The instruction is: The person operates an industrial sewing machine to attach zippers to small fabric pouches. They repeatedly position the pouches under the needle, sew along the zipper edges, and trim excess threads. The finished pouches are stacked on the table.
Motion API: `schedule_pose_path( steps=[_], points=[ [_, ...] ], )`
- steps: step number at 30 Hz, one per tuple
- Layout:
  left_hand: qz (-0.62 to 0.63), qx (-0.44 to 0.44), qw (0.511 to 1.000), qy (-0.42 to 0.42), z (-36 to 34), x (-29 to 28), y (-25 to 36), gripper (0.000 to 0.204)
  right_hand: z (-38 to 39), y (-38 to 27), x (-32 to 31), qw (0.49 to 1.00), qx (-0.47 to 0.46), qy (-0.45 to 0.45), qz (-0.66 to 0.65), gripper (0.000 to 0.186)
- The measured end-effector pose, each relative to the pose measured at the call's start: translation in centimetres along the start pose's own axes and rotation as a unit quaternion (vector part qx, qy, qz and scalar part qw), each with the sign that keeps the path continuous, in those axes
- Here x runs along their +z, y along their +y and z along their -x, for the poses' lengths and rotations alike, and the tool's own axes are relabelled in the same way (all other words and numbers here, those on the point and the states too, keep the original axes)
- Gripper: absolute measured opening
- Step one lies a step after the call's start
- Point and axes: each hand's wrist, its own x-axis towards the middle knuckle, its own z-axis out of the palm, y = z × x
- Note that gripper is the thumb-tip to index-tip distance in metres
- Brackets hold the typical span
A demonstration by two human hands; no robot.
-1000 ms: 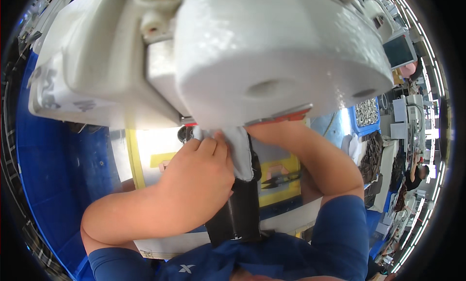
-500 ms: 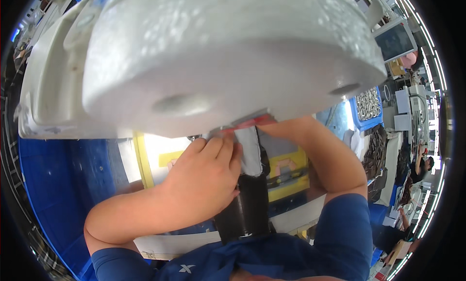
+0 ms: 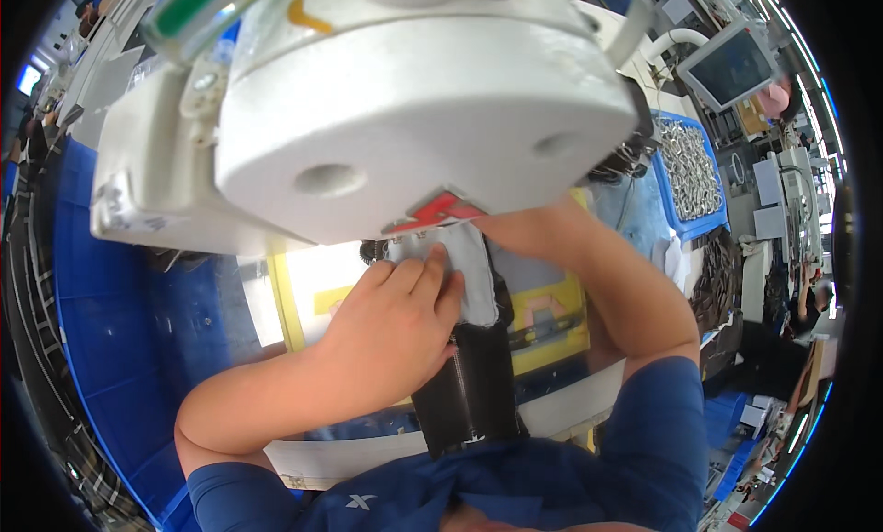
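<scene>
A white sewing machine head with red trim hangs above both hands. Beneath it a grey fabric piece lies on a black strip with a zipper. My left hand rests on the grey piece with its fingers curled and pressed onto it, the thumb end low by the black strip. My right hand reaches under the machine head at the right of the grey piece; its fingertips are hidden. Both lie over a machine bed edged in yellow.
A large blue tray borders the left. At right are a blue bin of metal links, piled dark pieces and a monitor. Co-workers stand farther right, one in dark clothes.
The view has shifted, so the machine's top now shows. My left hand and the fabric sit slightly farther right in the picture. At the right, a dark-clothed co-worker's body has come more into view.
</scene>
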Motion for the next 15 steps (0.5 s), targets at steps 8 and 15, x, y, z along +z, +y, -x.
schedule_pose_path(
  steps=[8, 15],
  points=[
    [-0.036, 0.030, 0.997, 0.064, 0.7, 1.2, 0.3, 0.051, 7.5, -5.1, -9.1, 0.966, -0.010, -0.255, 0.042, 0.029],
    [0.004, 0.078, 0.989, 0.126, -0.3, 2.4, 1.9, 0.028, 18.9, -1.6, -10.0, 0.958, 0.198, -0.170, 0.117, 0.029]
  ],
)
